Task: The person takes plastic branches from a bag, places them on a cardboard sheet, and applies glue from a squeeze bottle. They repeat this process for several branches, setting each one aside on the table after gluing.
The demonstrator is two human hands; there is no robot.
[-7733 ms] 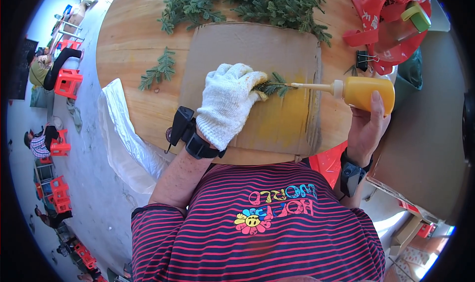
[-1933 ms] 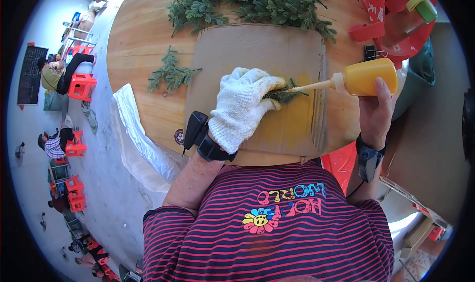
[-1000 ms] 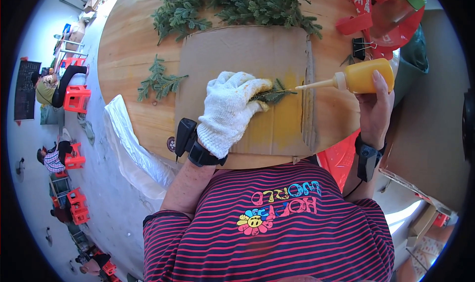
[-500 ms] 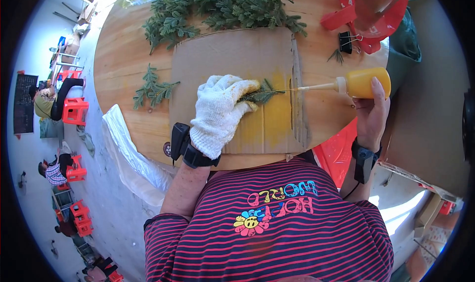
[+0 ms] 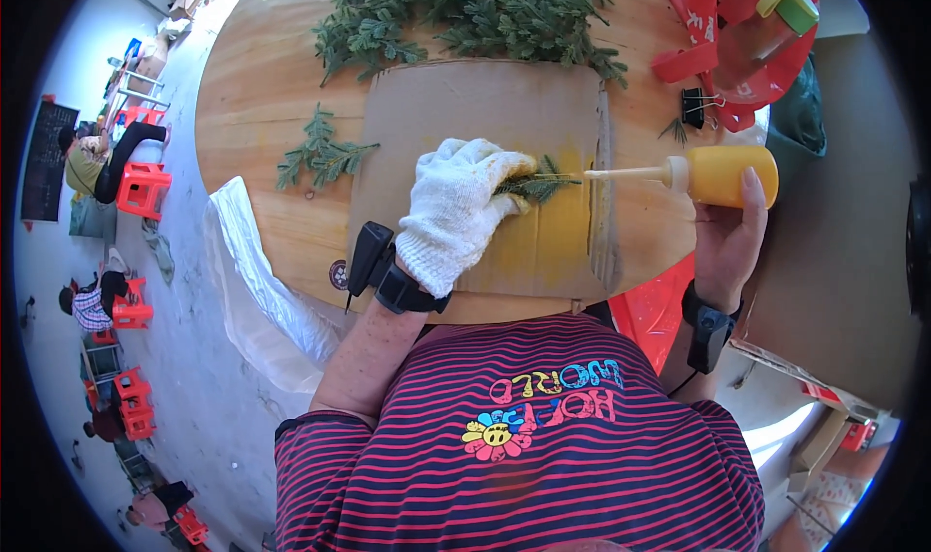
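Note:
My left hand (image 5: 454, 211), in a white knitted glove with yellow-stained fingertips, pinches a small green fir sprig (image 5: 551, 188) just above a cardboard sheet (image 5: 475, 96). Bare and ungloved, my right hand (image 5: 727, 247) grips a squeeze bottle (image 5: 729, 176) of yellow liquid, tipped on its side. Its long thin nozzle points left at the sprig's cut stem end, close to it; whether they touch I cannot tell. Yellow smears cover the cardboard's right part beneath the sprig. Part of the sprig is hidden inside the glove.
Across the far side of the round wooden table (image 5: 254, 87) lies a pile of fir branches (image 5: 485, 14). Another sprig (image 5: 322, 153) rests left of the cardboard. At far right are a black binder clip (image 5: 693, 108) and a red bag (image 5: 684, 64) beside a green-lidded clear bottle (image 5: 766, 43).
My view has shifted slightly, so the table scene sits a little further right and lower. Both hands keep their holds, and the nozzle stays near the stem end.

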